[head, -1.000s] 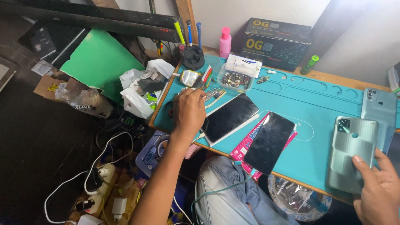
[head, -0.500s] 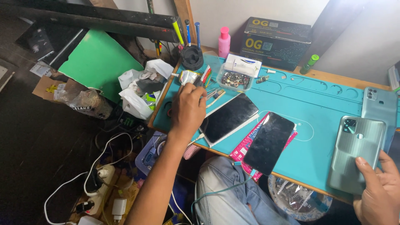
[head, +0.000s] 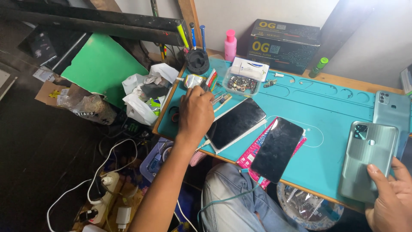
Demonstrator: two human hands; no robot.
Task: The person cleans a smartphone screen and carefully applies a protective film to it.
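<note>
My left hand (head: pixel 195 114) reaches across the near left of the teal work mat (head: pixel 326 99). Its fingertips are closed on the near end of a small silver tube (head: pixel 192 80) at the mat's left edge. Just right of that hand lies a large dark screen panel (head: pixel 236 122). My right hand (head: pixel 390 197) grips the lower edge of a grey-green phone (head: pixel 369 159), back side up, at the mat's right end, thumb on top. A black phone (head: pixel 277 148) rests on a pink packet (head: pixel 246 159) between my hands.
A clear tray of small parts (head: pixel 240 83), a black tool holder (head: pixel 197 60), a pink bottle (head: pixel 230 43) and a black box (head: pixel 283 43) stand at the back. A second phone (head: pixel 390 107) lies far right. White bags (head: pixel 146 94) and floor cables (head: pixel 103 189) are on the left.
My left hand has stretched forward from beside the dark panel up to the silver tube. My right hand and the grey-green phone have hardly moved.
</note>
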